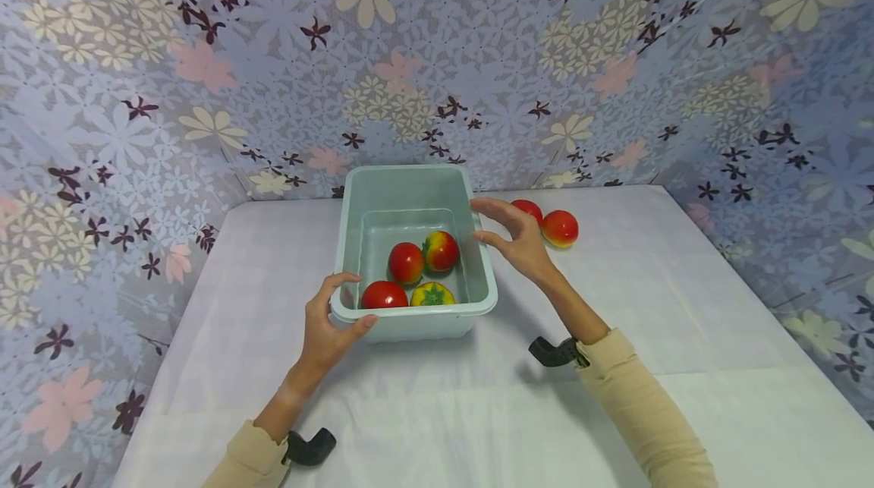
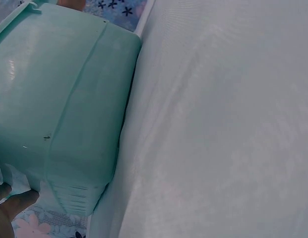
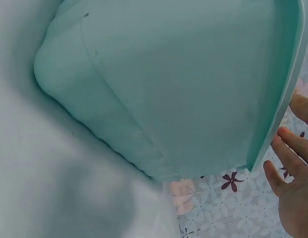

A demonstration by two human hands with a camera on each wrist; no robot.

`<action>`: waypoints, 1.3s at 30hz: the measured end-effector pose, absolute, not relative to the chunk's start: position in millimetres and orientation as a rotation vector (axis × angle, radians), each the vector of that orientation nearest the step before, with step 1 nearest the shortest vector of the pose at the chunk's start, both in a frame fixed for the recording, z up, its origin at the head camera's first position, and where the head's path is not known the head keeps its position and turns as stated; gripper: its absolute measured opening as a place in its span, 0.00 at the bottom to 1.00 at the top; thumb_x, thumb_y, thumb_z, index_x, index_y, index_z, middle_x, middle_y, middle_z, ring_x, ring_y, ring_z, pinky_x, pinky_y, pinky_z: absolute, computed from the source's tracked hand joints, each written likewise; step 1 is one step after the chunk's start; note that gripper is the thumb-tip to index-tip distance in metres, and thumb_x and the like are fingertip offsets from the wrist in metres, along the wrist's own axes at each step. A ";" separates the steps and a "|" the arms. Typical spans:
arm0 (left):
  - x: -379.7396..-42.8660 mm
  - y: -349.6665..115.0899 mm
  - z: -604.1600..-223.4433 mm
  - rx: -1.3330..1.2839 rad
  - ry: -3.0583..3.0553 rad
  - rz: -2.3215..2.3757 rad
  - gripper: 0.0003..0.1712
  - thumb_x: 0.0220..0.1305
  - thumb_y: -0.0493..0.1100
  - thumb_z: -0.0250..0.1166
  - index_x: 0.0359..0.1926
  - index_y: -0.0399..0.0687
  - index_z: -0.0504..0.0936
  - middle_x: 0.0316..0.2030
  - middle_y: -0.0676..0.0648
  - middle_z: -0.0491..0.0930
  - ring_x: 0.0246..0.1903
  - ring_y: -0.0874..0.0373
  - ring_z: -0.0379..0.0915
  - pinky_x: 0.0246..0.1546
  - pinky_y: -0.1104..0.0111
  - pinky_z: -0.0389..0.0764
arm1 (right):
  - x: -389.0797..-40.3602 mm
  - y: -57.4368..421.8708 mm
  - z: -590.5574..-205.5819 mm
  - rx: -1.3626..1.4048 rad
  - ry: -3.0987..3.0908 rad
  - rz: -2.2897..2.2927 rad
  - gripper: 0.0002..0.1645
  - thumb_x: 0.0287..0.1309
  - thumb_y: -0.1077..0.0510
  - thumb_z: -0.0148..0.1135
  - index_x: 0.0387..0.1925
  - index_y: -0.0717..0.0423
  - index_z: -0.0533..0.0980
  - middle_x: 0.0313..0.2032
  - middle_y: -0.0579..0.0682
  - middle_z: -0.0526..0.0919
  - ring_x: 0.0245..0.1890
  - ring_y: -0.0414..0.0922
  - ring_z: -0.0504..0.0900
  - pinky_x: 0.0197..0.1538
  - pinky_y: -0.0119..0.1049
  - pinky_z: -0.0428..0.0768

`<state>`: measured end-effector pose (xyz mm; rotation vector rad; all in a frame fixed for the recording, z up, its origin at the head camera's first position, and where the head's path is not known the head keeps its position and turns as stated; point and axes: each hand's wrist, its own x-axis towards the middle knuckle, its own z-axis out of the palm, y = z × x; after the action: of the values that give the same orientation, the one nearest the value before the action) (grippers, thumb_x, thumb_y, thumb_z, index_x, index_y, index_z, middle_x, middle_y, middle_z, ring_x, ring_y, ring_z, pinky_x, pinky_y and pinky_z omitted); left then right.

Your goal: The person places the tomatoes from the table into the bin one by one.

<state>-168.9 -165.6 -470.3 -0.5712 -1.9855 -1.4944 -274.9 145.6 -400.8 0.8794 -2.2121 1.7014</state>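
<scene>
A pale green plastic tub [image 1: 416,327] stands on the white-covered table. Inside lie a red tomato [image 1: 385,295] by the front wall, a yellow one with a green star-shaped top [image 1: 432,294], and two red-and-yellow ones further in, a left one [image 1: 406,263] and a right one [image 1: 441,251]. My left hand [image 1: 328,325] grips the tub's front left corner, thumb over the front rim and a finger over the left rim. At the right rim, my right hand [image 1: 519,239] has its fingertips against the outer edge, thumb and fingers spread apart.
Two more red tomatoes, a partly hidden one [image 1: 527,210] and a fuller one [image 1: 561,228], lie on the table just beyond my right hand. Flower-patterned cloth [image 1: 437,55] hangs behind the table and along both sides. Each wrist carries a black camera mount [image 1: 551,351].
</scene>
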 end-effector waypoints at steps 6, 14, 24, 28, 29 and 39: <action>-168.7 -165.7 -470.0 -0.552 -2.001 -1.484 0.30 0.48 0.44 0.72 0.50 0.31 0.76 0.46 0.35 0.81 0.48 0.65 0.72 0.39 0.69 0.78 | -267.9 145.8 -386.6 0.796 -2.200 1.739 0.29 0.54 0.75 0.63 0.59 0.74 0.70 0.58 0.71 0.75 0.61 0.63 0.72 0.66 0.58 0.65; -168.1 -167.8 -471.6 -0.575 -1.993 -1.494 0.30 0.52 0.51 0.72 0.52 0.37 0.77 0.47 0.41 0.81 0.46 0.47 0.74 0.42 0.72 0.77 | -272.8 148.2 -386.8 0.732 -2.154 1.763 0.29 0.52 0.77 0.64 0.57 0.77 0.70 0.56 0.74 0.75 0.60 0.65 0.73 0.64 0.55 0.68; -167.4 -165.5 -469.0 -0.564 -1.995 -1.473 0.30 0.51 0.50 0.72 0.51 0.36 0.77 0.47 0.39 0.82 0.47 0.61 0.73 0.39 0.71 0.77 | -285.1 155.7 -391.5 0.657 -2.163 1.770 0.32 0.51 0.76 0.66 0.59 0.76 0.69 0.58 0.72 0.74 0.62 0.64 0.72 0.65 0.56 0.67; -162.9 -162.6 -459.1 -0.566 -1.988 -1.458 0.31 0.51 0.48 0.72 0.49 0.29 0.76 0.45 0.34 0.81 0.47 0.68 0.71 0.35 0.64 0.80 | -291.0 158.6 -392.9 0.618 -2.177 1.775 0.33 0.51 0.74 0.67 0.60 0.74 0.69 0.59 0.71 0.74 0.62 0.63 0.71 0.66 0.57 0.66; -162.0 -162.0 -457.3 -0.570 -1.984 -1.461 0.31 0.51 0.47 0.72 0.48 0.27 0.75 0.44 0.32 0.80 0.46 0.68 0.71 0.34 0.63 0.80 | -292.9 159.8 -393.7 0.608 -2.176 1.785 0.33 0.51 0.74 0.67 0.61 0.74 0.68 0.59 0.71 0.74 0.63 0.63 0.71 0.66 0.57 0.66; -168.9 -167.2 -471.4 -0.582 -1.987 -1.478 0.31 0.53 0.54 0.72 0.51 0.36 0.77 0.46 0.40 0.81 0.44 0.55 0.73 0.38 0.71 0.76 | -325.0 181.1 -418.9 0.479 -2.136 1.831 0.34 0.50 0.74 0.67 0.61 0.72 0.70 0.59 0.72 0.73 0.63 0.62 0.71 0.66 0.54 0.66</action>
<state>-168.9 -167.2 -471.4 -0.5821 -1.9868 -1.4782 -325.0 181.1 -418.9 0.4786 -2.1360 1.8312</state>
